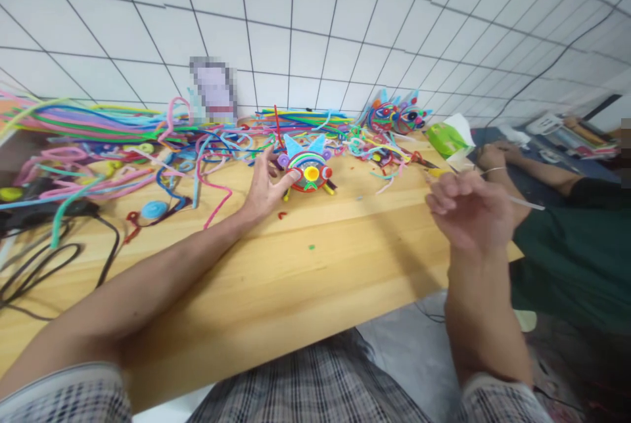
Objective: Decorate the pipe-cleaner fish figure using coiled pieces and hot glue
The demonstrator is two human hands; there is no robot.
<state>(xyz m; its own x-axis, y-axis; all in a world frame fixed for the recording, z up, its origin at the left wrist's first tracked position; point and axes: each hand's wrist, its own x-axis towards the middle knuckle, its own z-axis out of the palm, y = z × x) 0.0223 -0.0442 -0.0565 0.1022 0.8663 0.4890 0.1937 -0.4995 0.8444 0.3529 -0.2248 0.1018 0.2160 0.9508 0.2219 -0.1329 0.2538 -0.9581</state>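
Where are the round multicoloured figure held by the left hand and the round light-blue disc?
Round multicoloured figure [312, 175]: head view, on its yellow centre.
Round light-blue disc [154, 210]: head view, middle of its top.

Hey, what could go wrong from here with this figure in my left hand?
Your left hand has its thumb on the figure, so a hard press might dent it. The two blue points on top could get bent if knocked. A black cord lies near your left forearm and might snag.
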